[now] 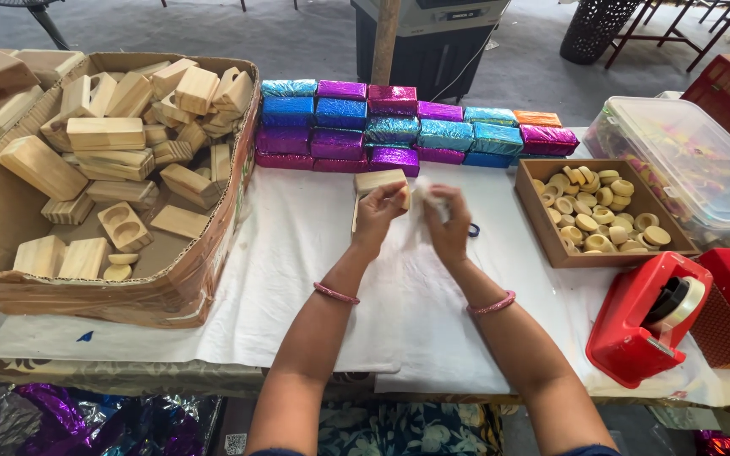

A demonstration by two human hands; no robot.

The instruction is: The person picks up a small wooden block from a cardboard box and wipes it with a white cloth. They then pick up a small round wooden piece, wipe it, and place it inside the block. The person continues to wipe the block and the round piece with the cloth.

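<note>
Midway, seemingly: left hand (378, 211) fingers pinch a bare wooden block (379, 181) over the white cloth (297, 253); right hand (448, 221) fingers pinch something pale, blurred. Foil-wrapped blocks (399, 127) stacked behind; cardboard box (213, 253) of unwrapped blocks remains nearly full.
</note>
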